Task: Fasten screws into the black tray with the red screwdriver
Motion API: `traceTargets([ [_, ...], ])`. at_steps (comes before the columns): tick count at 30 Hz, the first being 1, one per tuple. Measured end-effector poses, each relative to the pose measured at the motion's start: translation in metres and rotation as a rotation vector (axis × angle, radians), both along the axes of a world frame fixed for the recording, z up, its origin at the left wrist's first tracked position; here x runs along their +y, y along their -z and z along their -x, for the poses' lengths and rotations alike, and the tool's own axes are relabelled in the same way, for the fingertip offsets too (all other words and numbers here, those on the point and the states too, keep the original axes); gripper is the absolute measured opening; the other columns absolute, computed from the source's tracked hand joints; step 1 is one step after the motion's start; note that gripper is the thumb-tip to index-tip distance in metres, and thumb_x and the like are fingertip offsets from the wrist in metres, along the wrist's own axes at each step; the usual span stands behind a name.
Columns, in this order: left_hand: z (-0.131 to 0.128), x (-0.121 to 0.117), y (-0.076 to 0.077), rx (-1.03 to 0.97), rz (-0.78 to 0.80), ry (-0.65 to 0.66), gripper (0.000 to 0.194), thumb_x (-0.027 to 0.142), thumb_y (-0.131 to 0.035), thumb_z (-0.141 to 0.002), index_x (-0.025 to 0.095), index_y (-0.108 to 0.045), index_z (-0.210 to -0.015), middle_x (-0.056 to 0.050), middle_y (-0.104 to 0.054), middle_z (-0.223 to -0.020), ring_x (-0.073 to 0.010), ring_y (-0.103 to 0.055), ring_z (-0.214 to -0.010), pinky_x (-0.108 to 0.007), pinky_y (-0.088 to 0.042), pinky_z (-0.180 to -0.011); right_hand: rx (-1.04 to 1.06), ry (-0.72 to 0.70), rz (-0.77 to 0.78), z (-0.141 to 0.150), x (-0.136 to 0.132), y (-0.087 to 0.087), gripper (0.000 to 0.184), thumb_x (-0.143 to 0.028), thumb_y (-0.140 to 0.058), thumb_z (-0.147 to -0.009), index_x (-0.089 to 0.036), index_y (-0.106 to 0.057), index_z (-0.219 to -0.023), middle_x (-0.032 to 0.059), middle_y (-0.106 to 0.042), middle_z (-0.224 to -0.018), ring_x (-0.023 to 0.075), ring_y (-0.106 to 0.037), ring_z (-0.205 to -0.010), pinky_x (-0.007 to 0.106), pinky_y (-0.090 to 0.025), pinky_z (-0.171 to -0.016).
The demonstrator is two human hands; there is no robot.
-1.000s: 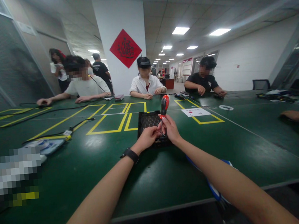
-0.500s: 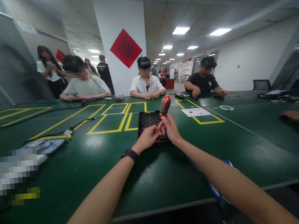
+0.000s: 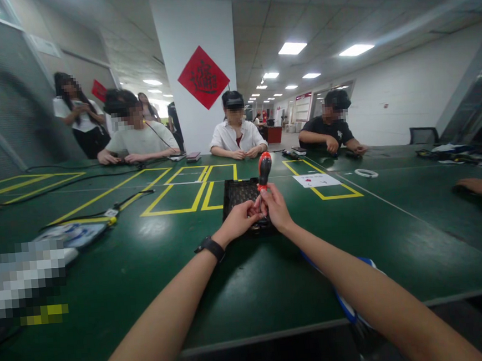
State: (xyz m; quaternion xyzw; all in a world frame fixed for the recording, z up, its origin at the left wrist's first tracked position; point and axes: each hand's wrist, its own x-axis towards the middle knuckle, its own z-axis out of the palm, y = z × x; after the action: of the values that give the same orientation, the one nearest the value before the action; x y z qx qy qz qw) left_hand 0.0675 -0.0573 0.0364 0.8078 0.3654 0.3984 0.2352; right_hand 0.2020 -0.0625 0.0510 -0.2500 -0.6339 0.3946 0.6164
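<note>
My right hand (image 3: 275, 208) is closed around the shaft end of a red-and-black screwdriver (image 3: 264, 169), whose handle stands nearly upright above my fingers. My left hand (image 3: 239, 219) is pinched beside it, fingertips at the tool's lower end; what it pinches is too small to make out. Both hands hover over the near edge of a black gridded tray (image 3: 240, 195) lying on the green table (image 3: 248, 269). A black band (image 3: 209, 247) sits on my left wrist.
Three seated people face me across the table, with others standing at the back left. Another person's hand (image 3: 481, 186) rests at the right. A white paper (image 3: 316, 180), a white ring (image 3: 366, 173), cables (image 3: 101, 211) and yellow tape outlines lie on the table.
The screwdriver handle has swung from a rightward tilt back to nearly upright. My hands stay at the tray. The people standing at the back left have shifted.
</note>
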Motion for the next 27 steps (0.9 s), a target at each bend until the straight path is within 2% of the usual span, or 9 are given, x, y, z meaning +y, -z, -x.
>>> traceTargets([
  [9, 0.0031, 0.0008, -0.0006, 0.096, -0.086, -0.034, 0.016, 0.026, -0.051, -0.074, 0.011, -0.058, -0.076, -0.002, -0.06, -0.069, -0.0111, -0.051, -0.063, -0.022, -0.039, -0.062, 0.001, -0.022, 0.023, -0.0014, 0.0032, 0.0003, 0.031, -0.041, -0.039, -0.082, -0.02, -0.043, -0.104, -0.0057, -0.054, -0.058, 0.0037, -0.038, -0.035, 0.016, -0.03, -0.035],
  [17, 0.0021, -0.0003, -0.0032, 0.088, -0.051, 0.031, 0.017, 0.021, -0.045, -0.077, 0.013, -0.06, -0.076, -0.002, -0.061, -0.072, -0.0114, -0.054, -0.065, -0.022, -0.04, -0.065, -0.01, -0.008, 0.059, -0.0023, 0.0034, -0.001, 0.035, -0.045, -0.04, -0.08, -0.02, -0.043, -0.104, -0.0058, -0.053, -0.058, 0.0039, -0.038, -0.034, 0.016, -0.033, -0.035],
  [27, 0.0006, -0.0002, 0.0, -0.006, -0.02, -0.02, 0.021, 0.033, -0.057, -0.069, 0.013, -0.054, -0.076, 0.001, -0.055, -0.064, -0.0092, -0.049, -0.057, -0.02, -0.039, -0.055, -0.001, 0.025, 0.013, -0.0007, 0.0026, -0.0002, 0.028, -0.042, -0.043, -0.079, -0.021, -0.041, -0.098, -0.0073, -0.052, -0.057, 0.0027, -0.036, -0.034, 0.014, -0.029, -0.035],
])
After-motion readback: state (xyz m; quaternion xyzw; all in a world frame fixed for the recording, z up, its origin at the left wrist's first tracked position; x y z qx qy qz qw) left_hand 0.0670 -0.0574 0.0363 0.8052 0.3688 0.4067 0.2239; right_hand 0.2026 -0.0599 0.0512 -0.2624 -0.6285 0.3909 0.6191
